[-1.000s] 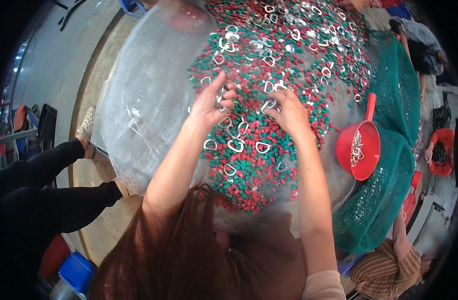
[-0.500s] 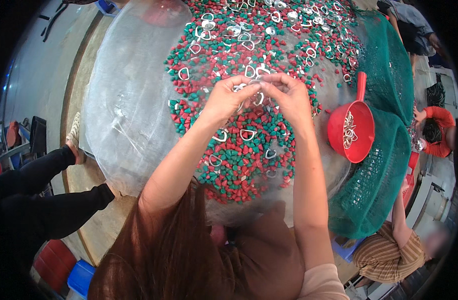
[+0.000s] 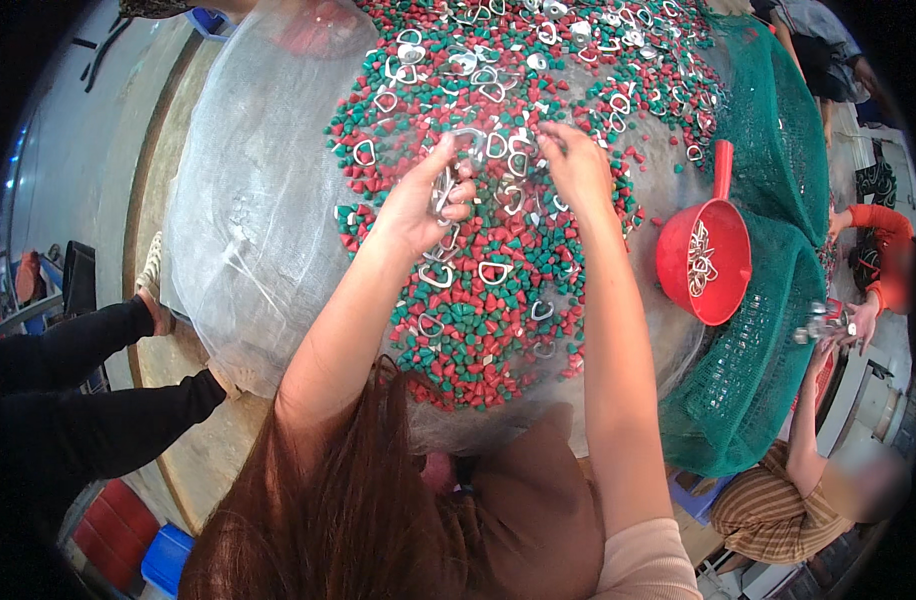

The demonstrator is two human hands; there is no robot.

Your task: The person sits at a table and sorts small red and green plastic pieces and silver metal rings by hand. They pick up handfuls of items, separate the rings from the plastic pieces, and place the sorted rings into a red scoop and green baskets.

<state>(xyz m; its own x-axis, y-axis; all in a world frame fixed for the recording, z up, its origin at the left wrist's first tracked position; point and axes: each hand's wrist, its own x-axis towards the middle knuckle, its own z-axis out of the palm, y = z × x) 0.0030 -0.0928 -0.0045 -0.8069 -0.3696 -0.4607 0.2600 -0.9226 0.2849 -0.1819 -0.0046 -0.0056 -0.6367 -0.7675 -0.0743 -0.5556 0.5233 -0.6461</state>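
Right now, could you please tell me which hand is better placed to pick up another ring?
Probably the right hand: it seems empty and open beside loose rings, while the left hand holds some.

Your left fingers (image 3: pixel 458 212) partly cover the metal rings (image 3: pixel 441 188) they hold, hiding their number. You cannot tell whether your right fingers (image 3: pixel 568 140) pinch anything small. The top edge cuts off the red and green pieces (image 3: pixel 478 365); silvery parts (image 3: pixel 823 324) by a co-worker's hand (image 3: pixel 863 320) blur.

Black-trousered legs (image 3: pixel 128 425) stretch at left; a striped brown garment (image 3: pixel 768 515) (a co-worker's) shows lower right.
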